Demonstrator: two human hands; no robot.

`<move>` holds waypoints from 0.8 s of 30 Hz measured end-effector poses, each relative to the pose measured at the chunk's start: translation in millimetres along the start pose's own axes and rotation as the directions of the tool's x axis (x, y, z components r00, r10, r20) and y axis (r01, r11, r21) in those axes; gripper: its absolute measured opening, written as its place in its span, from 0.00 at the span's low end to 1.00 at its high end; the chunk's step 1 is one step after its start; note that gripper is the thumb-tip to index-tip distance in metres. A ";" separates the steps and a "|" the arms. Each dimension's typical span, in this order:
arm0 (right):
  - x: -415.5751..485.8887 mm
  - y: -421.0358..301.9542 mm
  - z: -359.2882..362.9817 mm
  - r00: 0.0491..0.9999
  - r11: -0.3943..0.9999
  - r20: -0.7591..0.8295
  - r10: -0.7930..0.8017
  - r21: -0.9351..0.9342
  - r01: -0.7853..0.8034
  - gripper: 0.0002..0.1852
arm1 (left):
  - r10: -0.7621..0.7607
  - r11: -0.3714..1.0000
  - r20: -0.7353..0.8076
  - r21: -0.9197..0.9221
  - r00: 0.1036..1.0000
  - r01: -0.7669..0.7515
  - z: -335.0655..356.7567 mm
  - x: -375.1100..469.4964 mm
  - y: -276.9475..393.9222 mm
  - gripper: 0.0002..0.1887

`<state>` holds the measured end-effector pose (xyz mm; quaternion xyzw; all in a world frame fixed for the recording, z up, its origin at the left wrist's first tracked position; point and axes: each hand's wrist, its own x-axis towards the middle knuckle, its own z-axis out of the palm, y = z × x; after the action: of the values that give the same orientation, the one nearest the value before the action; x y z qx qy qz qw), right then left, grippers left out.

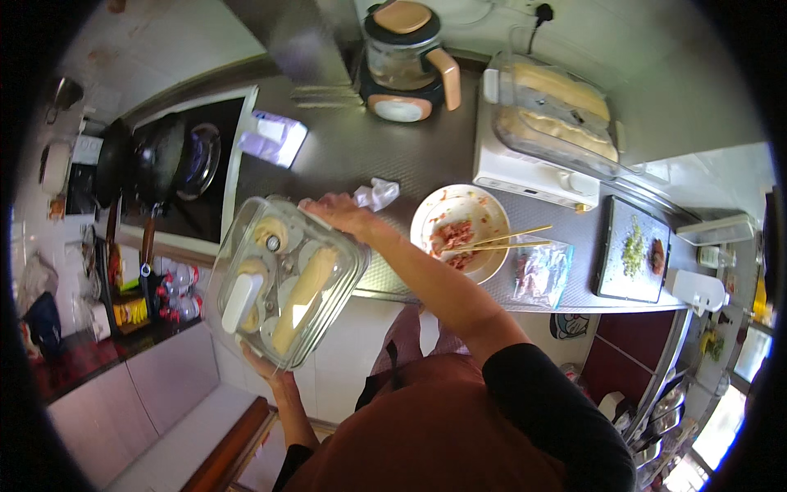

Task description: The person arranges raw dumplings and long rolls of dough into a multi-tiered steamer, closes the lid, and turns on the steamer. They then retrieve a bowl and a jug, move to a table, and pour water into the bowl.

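Observation:
Between my two hands a clear plastic steamer tier [359, 261] with a lid is held up, off the front edge of the counter. Through its lid I see a long pale dough roll [305, 295] and rounder dough pieces [270, 234]. A white handle [241, 302] sits on the lid. My right hand [337, 212] grips the far side at the rim. Under the near side is my left hand [261, 360], its fingers partly hidden by the tier.
On the counter stand a bowl of minced meat [421, 212] with chopsticks, a plastic bag [544, 273], a cutting board [615, 264] with chopped greens, a crumpled tissue [376, 194] and a glass kettle [403, 67]. Behind is a white electric steamer [532, 184]; woks [157, 160] are at left.

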<state>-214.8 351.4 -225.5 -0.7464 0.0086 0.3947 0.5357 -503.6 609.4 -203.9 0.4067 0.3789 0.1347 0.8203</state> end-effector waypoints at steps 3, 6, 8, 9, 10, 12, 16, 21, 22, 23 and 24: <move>-7.5 6.1 2.6 0.998 0.991 -0.056 -0.010 0.135 0.018 0.44 | -0.008 1.000 0.019 -0.003 1.000 0.009 0.1 1.8 0.2 0.37; -12.8 10.8 6.7 0.990 0.987 -0.128 -0.066 0.134 0.084 0.44 | 0.011 1.000 -0.029 0.002 1.000 -0.011 0.8 4.8 0.2 0.38; -19.1 12.6 8.0 0.985 0.978 -0.141 -0.098 0.168 0.121 0.47 | 0.041 0.999 -0.005 0.002 0.999 -0.041 2.3 4.8 1.1 0.38; -22.3 13.3 4.9 0.991 0.971 -0.073 -0.114 0.201 0.127 0.52 | 0.061 0.998 0.040 -0.006 0.997 -0.061 3.1 3.6 2.7 0.38; -26.6 11.2 6.3 0.991 0.967 -0.103 -0.089 0.228 0.111 0.51 | 0.050 0.998 0.027 -0.050 0.998 -0.048 5.1 3.8 3.3 0.38; -35.8 6.0 2.2 0.990 0.960 -0.135 -0.038 0.269 0.073 0.50 | 0.078 0.997 0.075 0.018 0.994 -0.080 9.0 -1.4 7.4 0.37; -68.5 -7.7 -8.6 0.988 0.920 -0.144 -0.055 0.377 0.106 0.48 | 0.054 0.998 0.081 0.009 0.995 -0.055 26.8 -22.7 36.1 0.38; -138.8 -13.7 -44.4 0.973 0.862 -0.224 -0.063 0.479 0.166 0.42 | 0.154 0.948 0.041 0.277 0.987 -0.159 91.1 -80.0 73.5 0.37; -156.9 -13.1 -52.9 0.961 0.842 -0.268 -0.069 0.501 0.200 0.42 | 0.171 0.936 0.028 0.308 0.985 -0.171 108.8 -90.7 78.5 0.37; -174.9 -11.6 -63.7 0.944 0.837 -0.322 -0.066 0.498 0.228 0.43 | 0.182 0.931 0.083 0.305 0.980 -0.199 127.6 -99.2 79.2 0.36; -191.2 -12.3 -75.9 0.941 0.807 -0.333 -0.055 0.541 0.238 0.42 | 0.181 0.921 0.065 0.340 0.981 -0.192 145.6 -107.3 81.3 0.36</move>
<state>-297.0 217.0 -92.6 -0.5999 0.1499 0.2122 0.7567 -462.7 521.7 -30.8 0.5801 0.3431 0.1371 0.7260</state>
